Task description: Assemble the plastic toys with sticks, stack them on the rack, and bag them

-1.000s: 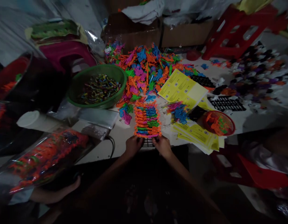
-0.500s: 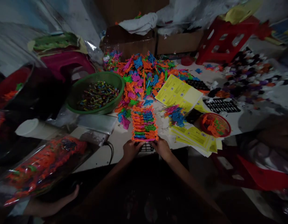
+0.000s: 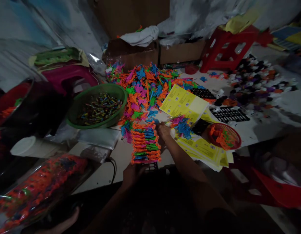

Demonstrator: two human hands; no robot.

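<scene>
A row of orange, blue, green and pink plastic figures (image 3: 145,143) lies stacked on a black grid rack (image 3: 151,166), whose near end shows. My left hand (image 3: 131,174) is at the rack's near left corner, its fingers hidden in shadow and under the row. At the row's far right side is my right hand (image 3: 164,131), with its fingertips close to a blue piece; whether they grip anything is too dark to tell. Behind the row spreads a heap of loose coloured figures (image 3: 145,84).
A green basin (image 3: 74,120) of small printed tubes stands left. Yellow printed sheets (image 3: 185,100), a small pile of figures (image 3: 183,126) and a red basket (image 3: 238,138) lie right. Another person's hand (image 3: 67,222) shows at the lower left, near a bag of figures (image 3: 48,183).
My right hand has left the rack's near end and reached forward along the row's right side. The row and my left hand sit lower and slightly left in view.
</scene>
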